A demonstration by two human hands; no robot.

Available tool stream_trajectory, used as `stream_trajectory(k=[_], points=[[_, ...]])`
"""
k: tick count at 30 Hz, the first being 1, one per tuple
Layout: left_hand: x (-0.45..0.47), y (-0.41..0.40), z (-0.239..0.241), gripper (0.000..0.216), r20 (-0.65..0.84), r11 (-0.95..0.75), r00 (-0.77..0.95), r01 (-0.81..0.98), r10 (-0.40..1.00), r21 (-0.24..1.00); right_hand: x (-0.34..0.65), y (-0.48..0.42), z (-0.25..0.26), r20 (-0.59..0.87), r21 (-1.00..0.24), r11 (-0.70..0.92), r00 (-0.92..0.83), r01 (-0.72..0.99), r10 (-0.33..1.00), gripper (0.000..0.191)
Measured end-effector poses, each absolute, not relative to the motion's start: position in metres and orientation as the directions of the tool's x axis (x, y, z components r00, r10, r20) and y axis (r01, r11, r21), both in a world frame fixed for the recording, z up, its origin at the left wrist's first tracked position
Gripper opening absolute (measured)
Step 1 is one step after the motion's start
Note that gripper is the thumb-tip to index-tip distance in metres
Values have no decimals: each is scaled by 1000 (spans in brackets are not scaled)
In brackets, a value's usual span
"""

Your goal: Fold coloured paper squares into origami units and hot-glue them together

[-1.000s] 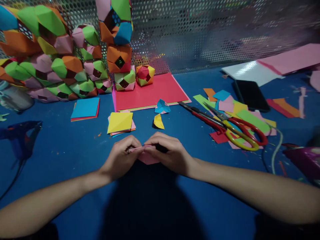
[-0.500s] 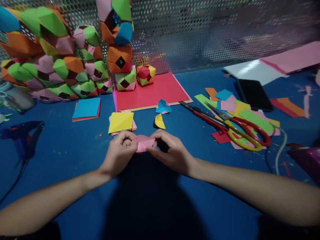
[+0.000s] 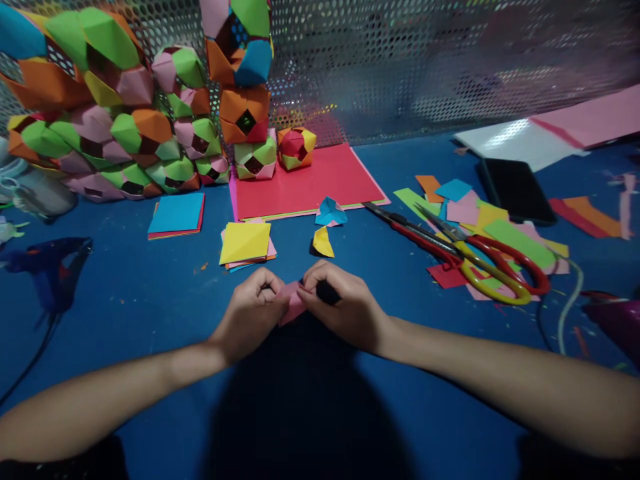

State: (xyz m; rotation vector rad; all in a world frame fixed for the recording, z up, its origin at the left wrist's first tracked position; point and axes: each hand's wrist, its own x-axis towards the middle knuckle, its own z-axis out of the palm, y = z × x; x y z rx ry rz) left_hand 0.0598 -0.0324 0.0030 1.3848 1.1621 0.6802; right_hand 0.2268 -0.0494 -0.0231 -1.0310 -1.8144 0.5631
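A small piece of pink paper (image 3: 293, 305) is pinched between my two hands above the blue table. My left hand (image 3: 254, 303) grips its left side, with thumb and curled fingers closed. The fingers of my right hand (image 3: 341, 300) are closed on its upper right corner. Much of the paper is covered by my fingers. Just beyond the hands lie a folded yellow paper piece (image 3: 323, 243), a folded blue and pink paper piece (image 3: 331, 212) and a stack of square papers (image 3: 245, 243) with yellow on top.
Folded paper balls (image 3: 143, 137) are piled at the back left. Red sheets (image 3: 305, 183) lie behind my hands. Scissors (image 3: 493, 270) rest on paper scraps at right, near a phone (image 3: 517, 190). A blue glue gun (image 3: 50, 267) and blue-topped squares (image 3: 177, 213) are at left.
The pink paper has tilted, and less of it shows. My left hand has moved slightly right and down, closer to the right hand. The view has shifted a little.
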Motion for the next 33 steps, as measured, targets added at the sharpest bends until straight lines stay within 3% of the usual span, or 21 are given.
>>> stream_trajectory(k=[8, 13, 18, 33], points=[[58, -33, 0, 23, -220, 139, 357, 240, 908, 961, 226, -51, -23, 567, -643, 648, -314, 408, 761, 11], [59, -32, 3, 22, -204, 110, 340, 275, 918, 955, 229, -52, -18, 544, -673, 644, -346, 364, 764, 6], [60, -32, 4, 19, -194, 100, 356, 267, 914, 959, 227, -49, -20, 521, -720, 575, -245, 388, 818, 2], [57, -30, 3, 18, -156, 40, 426, 270, 891, 962, 227, -46, -23, 439, -768, 515, -274, 381, 856, 9]])
